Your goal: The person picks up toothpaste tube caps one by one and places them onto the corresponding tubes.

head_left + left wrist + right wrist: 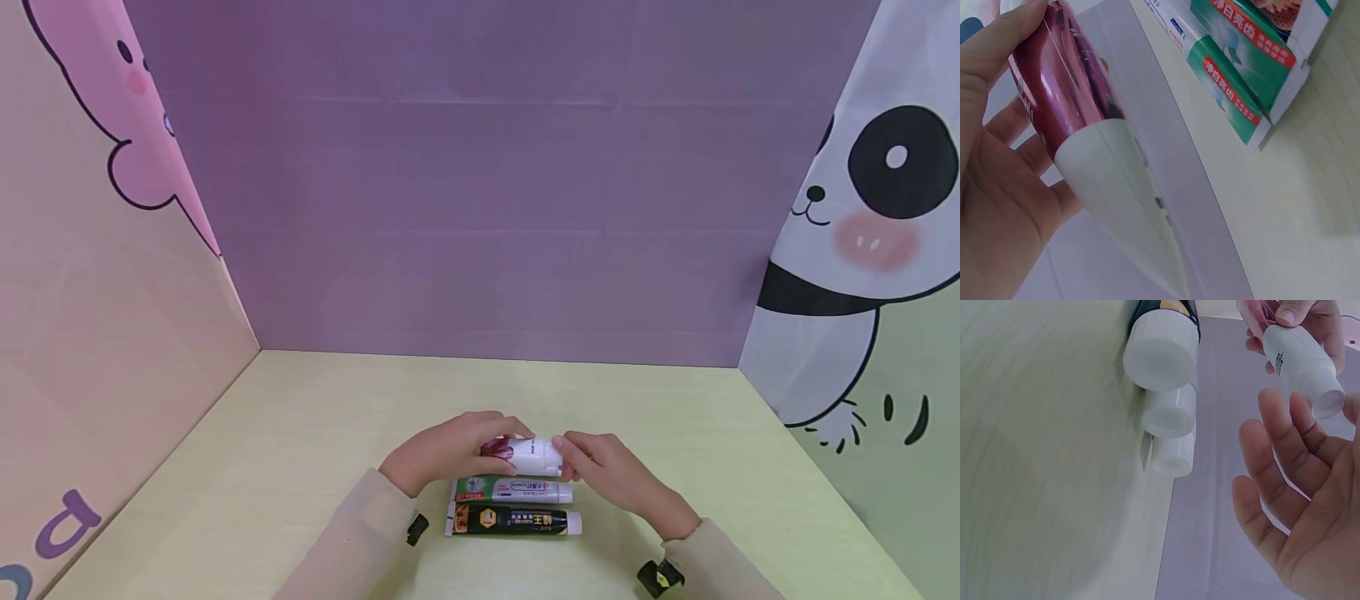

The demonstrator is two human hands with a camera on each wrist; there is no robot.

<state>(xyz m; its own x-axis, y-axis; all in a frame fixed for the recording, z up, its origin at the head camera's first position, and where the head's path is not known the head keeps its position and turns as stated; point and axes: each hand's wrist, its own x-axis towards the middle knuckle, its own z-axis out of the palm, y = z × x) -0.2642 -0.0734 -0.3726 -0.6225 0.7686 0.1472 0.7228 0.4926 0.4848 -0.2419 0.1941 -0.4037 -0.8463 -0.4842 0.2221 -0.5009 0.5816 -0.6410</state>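
My left hand (457, 450) grips a toothpaste tube (531, 457), shiny magenta at its flat end and white toward the cap, holding it above the table. In the left wrist view the tube's crimped white end (1125, 200) points down and right. My right hand (617, 477) has its thumb and a fingertip on either side of the white cap (1329, 403); its other fingers spread loosely. Nearer me lie a green-and-silver toothpaste tube (513, 490) and a black one (517, 521), side by side. A third white cap (1172, 456) shows beyond theirs; its tube is mostly hidden in the head view.
The pale wood table (337, 400) runs back to a purple panel (480, 208). A pink-toned side panel (112, 333) stands on the left, and a panda-printed panel (915, 350) on the right. Dark wrist straps (660, 577) sit at both cuffs.
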